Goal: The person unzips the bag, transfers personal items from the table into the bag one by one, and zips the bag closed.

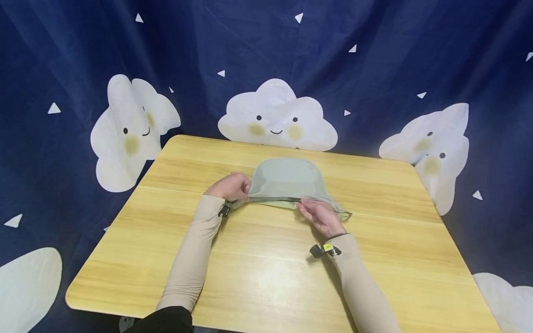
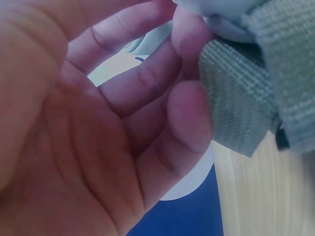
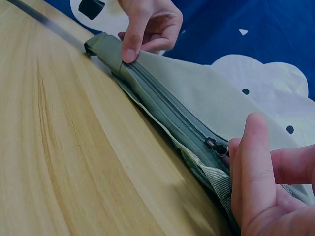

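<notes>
A pale grey-green zippered bag (image 1: 287, 178), like a waist bag, stands on its long edge on the table with its curved side up. My left hand (image 1: 230, 186) pinches its left end, the thumb pressing at the end of the zipper (image 3: 170, 105). In the left wrist view, a folded webbing tab (image 2: 236, 98) of the bag lies against the fingertips. My right hand (image 1: 320, 216) is at the right part of the zipper, finger and thumb pinching the dark zipper pull (image 3: 216, 147). From there to the left hand the zipper teeth look closed.
The wood-grain table (image 1: 258, 268) has rounded corners. Behind it hangs a dark blue curtain (image 1: 195, 41) with white clouds and small triangles. A strap (image 3: 44, 19) trails from the bag's left end. Each wrist carries a small black device.
</notes>
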`<act>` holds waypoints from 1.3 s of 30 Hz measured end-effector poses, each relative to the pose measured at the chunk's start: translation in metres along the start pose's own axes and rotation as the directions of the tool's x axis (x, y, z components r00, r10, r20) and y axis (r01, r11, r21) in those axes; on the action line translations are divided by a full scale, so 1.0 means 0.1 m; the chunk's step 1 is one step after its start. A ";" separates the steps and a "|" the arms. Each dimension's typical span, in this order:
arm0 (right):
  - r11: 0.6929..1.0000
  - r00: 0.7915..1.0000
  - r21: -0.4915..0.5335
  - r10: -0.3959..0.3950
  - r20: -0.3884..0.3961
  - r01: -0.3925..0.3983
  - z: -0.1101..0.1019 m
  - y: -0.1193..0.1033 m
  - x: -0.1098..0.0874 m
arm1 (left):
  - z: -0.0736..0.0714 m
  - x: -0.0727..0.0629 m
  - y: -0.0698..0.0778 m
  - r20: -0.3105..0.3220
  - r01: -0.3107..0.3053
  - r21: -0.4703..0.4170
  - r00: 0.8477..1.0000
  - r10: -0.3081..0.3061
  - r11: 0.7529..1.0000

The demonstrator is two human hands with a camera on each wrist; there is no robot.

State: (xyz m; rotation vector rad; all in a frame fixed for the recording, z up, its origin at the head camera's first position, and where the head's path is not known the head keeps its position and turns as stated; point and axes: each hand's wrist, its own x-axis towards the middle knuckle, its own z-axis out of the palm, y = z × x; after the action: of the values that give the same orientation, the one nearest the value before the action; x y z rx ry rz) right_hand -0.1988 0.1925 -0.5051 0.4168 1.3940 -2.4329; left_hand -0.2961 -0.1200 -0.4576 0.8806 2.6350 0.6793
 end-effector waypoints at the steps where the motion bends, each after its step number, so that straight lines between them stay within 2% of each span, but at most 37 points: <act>1: 1.000 1.000 0.004 0.000 0.001 0.000 0.00 0.00 0.00 | 0.00 0.00 0.00 0.000 -0.004 -0.003 1.000 0.004 1.000; 4: 1.000 1.000 0.009 -0.002 0.005 0.002 -0.01 0.00 0.00 | 0.01 -0.01 0.00 -0.003 -0.014 -0.009 1.000 0.014 1.000; 12: 1.000 1.000 0.020 -0.006 0.012 0.005 -0.01 -0.01 -0.02 | 0.00 -0.01 0.02 0.002 0.007 -0.020 1.000 -0.007 1.000; 21: 1.000 1.000 0.015 -0.001 0.011 0.001 -0.02 -0.02 -0.04 | -0.01 0.00 0.01 -0.002 0.016 0.003 1.000 -0.016 1.000; 31: 1.000 1.000 0.027 -0.002 -0.001 0.002 -0.04 -0.02 -0.04 | 0.02 0.02 -0.01 -0.002 -0.007 -0.007 1.000 0.007 1.000; 39: 0.999 1.000 0.036 -0.003 0.001 0.003 -0.04 -0.02 -0.05 | 0.02 0.01 -0.03 -0.006 -0.001 -0.003 1.000 0.001 1.000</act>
State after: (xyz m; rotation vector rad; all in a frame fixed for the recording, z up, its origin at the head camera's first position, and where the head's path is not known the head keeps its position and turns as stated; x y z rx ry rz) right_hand -0.1948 0.1976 -0.5042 0.4218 1.3534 -2.4631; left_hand -0.2974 -0.1204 -0.4606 0.8811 2.6382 0.6866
